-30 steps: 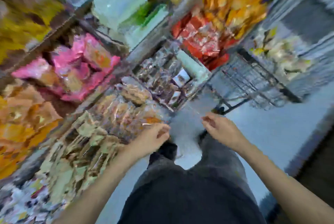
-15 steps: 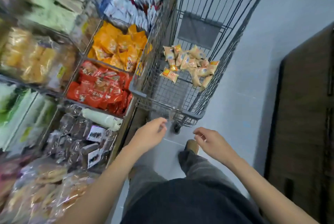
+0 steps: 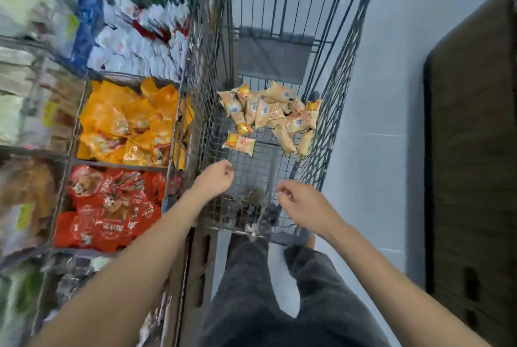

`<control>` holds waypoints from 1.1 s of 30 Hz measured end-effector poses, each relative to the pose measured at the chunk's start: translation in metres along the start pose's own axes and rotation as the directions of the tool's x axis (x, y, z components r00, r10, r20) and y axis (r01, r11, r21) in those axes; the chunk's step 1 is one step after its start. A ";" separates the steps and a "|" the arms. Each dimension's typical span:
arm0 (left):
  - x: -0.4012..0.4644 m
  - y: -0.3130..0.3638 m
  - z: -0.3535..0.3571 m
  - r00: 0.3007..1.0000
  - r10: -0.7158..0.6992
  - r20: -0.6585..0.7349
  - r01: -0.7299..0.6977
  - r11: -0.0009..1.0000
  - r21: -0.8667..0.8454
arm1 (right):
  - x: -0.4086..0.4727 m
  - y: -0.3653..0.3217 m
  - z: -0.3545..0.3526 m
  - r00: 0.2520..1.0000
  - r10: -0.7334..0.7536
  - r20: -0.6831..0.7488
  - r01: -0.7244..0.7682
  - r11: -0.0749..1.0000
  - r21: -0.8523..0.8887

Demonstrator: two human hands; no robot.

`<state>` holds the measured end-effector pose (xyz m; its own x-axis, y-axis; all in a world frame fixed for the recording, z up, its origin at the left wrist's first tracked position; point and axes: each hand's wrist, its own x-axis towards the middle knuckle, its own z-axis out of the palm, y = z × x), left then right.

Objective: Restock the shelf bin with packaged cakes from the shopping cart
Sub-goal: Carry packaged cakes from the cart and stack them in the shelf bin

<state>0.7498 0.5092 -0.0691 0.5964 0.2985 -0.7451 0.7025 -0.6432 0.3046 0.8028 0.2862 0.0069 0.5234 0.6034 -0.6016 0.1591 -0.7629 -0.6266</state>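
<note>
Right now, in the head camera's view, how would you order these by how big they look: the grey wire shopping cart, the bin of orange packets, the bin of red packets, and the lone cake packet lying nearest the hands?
1. Grey wire shopping cart, clearly the largest.
2. Bin of orange packets and bin of red packets: they look much alike, and the red one is nearer the camera, so I won't rank them.
3. Lone cake packet, the smallest.

Both forearms are bare right up to the frame's edge, no sleeves showing at all. The left hand [image 3: 214, 178] carries no ring, no watch, no band at the wrist, and the right hand [image 3: 303, 204] is just as plain. Lower down, loose dark charcoal trousers [image 3: 279, 304] in a soft, slightly faded fabric, creased over the thighs. Above them, a darker, near-black garment hem [image 3: 293, 332] crosses the bottom.
</note>
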 end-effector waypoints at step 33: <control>0.128 0.044 0.032 0.870 0.178 0.461 0.271 0.608 -0.746 | 0.158 0.049 0.055 0.779 0.621 0.085 -0.398 0.384 0.833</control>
<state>0.8444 0.4960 -0.1700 0.4648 -0.1796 -0.8670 0.8784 0.2163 0.4261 0.8472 0.3571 -0.1459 0.4350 0.0157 -0.9003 -0.8446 -0.3394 -0.4140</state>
